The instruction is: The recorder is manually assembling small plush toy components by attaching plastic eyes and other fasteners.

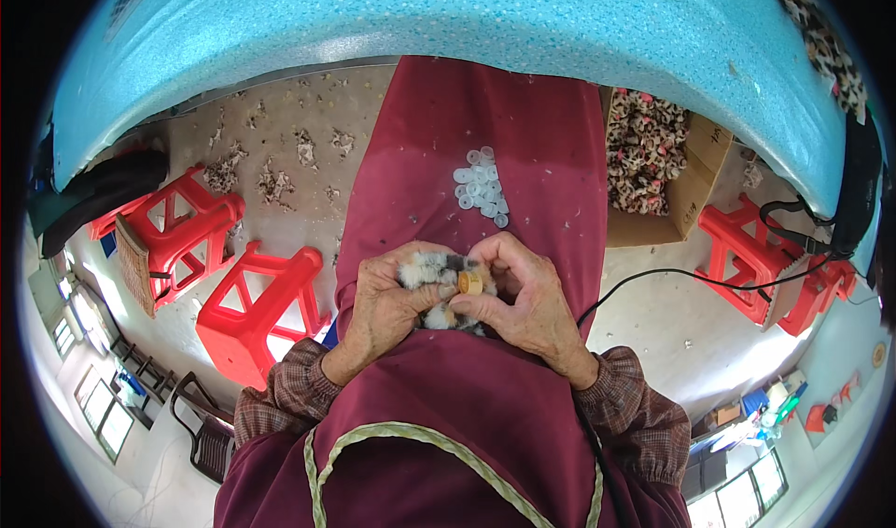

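In my lap, above the maroon apron [448, 379], a small furry piece [425, 269] in white, black and tan is gripped between both hands. My left hand [387, 290] closes on its left side, thumb across the front. My right hand [527, 295] is closed on its right side, thumb and fingers drawn together. Between the two thumbs shows a small round yellow-tan piece [470, 283]; whether it is fixed to the fur I cannot tell. Several small translucent plastic caps [481, 187] lie in a heap on maroon cloth beyond my hands.
A light-blue speckled table [448, 15] curves across the far side. Right of the cloth stands a cardboard box [695, 173] filled with spotted furry pieces [644, 145]. Red stools [257, 313] stand left and right. A black cable [672, 271] runs at the right. Scraps [275, 185] litter the floor.
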`<state>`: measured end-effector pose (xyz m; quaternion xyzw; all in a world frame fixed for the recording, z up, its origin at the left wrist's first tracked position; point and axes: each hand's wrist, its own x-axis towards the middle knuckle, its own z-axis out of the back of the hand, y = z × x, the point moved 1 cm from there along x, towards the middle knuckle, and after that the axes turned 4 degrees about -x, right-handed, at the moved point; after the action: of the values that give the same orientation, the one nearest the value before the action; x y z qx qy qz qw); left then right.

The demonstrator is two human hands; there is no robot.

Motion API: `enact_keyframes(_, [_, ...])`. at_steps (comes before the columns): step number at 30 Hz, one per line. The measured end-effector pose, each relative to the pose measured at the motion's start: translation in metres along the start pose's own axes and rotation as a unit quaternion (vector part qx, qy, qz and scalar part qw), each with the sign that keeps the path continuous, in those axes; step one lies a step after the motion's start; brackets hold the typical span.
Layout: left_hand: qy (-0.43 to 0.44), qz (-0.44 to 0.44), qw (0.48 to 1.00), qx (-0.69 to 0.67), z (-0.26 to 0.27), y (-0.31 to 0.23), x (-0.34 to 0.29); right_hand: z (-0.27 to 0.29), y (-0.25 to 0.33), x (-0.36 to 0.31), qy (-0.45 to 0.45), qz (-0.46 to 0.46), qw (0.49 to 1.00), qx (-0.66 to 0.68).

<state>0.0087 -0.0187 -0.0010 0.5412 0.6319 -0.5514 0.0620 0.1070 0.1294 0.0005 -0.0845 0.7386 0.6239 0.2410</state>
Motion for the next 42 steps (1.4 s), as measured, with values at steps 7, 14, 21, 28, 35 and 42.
enact_keyframes(7, [-0.021,-0.034,0.999,0.033,-0.003,0.003,-0.010,-0.007,-0.003,-0.002,-0.027,-0.021,0.999,0.037])
enact_keyframes(14, [-0.034,-0.090,0.995,-0.031,-0.007,0.010,-0.013,-0.009,-0.006,-0.004,-0.034,-0.005,0.998,0.057])
enact_keyframes(21, [-0.019,-0.075,0.996,-0.050,-0.006,0.005,-0.011,-0.008,-0.006,-0.002,-0.026,-0.019,0.997,0.070])
enact_keyframes(28, [-0.063,-0.022,0.993,-0.102,-0.008,-0.011,0.005,0.008,-0.008,0.017,0.018,-0.120,0.912,0.393])
enact_keyframes(35, [-0.033,-0.029,0.998,-0.041,-0.003,-0.007,0.008,0.007,-0.009,0.017,0.011,-0.057,0.973,0.224])
enact_keyframes(42, [0.087,0.191,0.975,-0.079,-0.010,-0.021,0.005,0.003,-0.016,0.017,-0.062,-0.053,0.967,0.243])
